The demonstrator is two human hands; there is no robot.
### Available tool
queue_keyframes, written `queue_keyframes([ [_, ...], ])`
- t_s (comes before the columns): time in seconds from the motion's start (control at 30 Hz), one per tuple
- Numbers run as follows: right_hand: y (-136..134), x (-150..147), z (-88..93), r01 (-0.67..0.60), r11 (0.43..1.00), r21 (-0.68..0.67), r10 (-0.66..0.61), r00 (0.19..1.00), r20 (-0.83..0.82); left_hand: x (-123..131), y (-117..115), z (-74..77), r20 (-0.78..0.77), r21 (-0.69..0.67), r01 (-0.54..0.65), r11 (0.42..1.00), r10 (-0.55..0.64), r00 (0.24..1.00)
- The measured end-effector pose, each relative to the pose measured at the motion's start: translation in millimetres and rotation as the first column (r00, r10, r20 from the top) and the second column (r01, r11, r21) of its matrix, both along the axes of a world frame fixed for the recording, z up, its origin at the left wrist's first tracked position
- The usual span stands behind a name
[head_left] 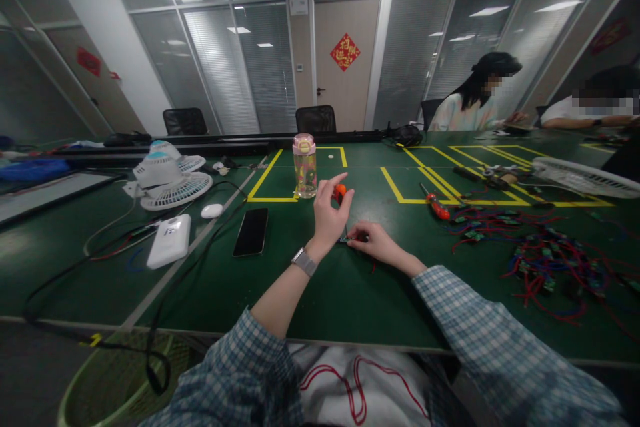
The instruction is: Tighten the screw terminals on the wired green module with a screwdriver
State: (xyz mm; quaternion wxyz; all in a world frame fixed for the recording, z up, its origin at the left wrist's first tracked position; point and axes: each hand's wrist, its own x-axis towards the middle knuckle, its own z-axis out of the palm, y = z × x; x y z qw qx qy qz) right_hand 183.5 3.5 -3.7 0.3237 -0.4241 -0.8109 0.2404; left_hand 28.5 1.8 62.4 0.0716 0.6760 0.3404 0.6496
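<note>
My left hand (330, 213), with a watch on its wrist, stands upright over the green table (325, 293) and pinches the orange handle of a small screwdriver (340, 193), tip pointing down. My right hand (375, 242) lies on the table just right of it, fingers pinched on a small dark circuit board (346, 239) under the screwdriver tip. A red wire trails from the board.
A black phone (251, 231) and a pink-lidded bottle (305, 165) lie left of my hands. A white power bank (170, 240), mouse and desk fans sit further left. A second screwdriver (436, 203) and a heap of wired boards (540, 253) lie right. Two people sit at the far right.
</note>
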Motion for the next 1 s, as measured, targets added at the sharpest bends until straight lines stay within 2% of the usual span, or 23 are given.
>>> queue_keyframes([
  [0.1, 0.3, -0.2, -0.4, -0.002, 1.0, 0.0, 0.002, 1.0, 0.003, -0.4, -3.0, 2.8, -0.026, -0.006, -0.021, 1.0, 0.021, 0.999],
  [0.33, 0.7, 0.0, -1.4, 0.002, 1.0, 0.006, -0.002, 1.0, 0.007, -2.1, -4.5, 5.0, 0.0, -0.019, 0.025, 1.0, -0.025, 1.0],
  [0.63, -0.7, -0.2, 1.2, 0.007, 1.0, 0.009, -0.008, 1.0, 0.021, -2.1, -4.5, 6.9, -0.023, -0.012, -0.049, 0.999, 0.049, 0.999],
  [1.0, -0.8, -0.1, 0.8, 0.0, 1.0, -0.001, 0.0, 1.0, 0.002, -5.0, 2.4, 2.0, 0.016, -0.041, 0.065, 0.997, -0.065, 0.998],
])
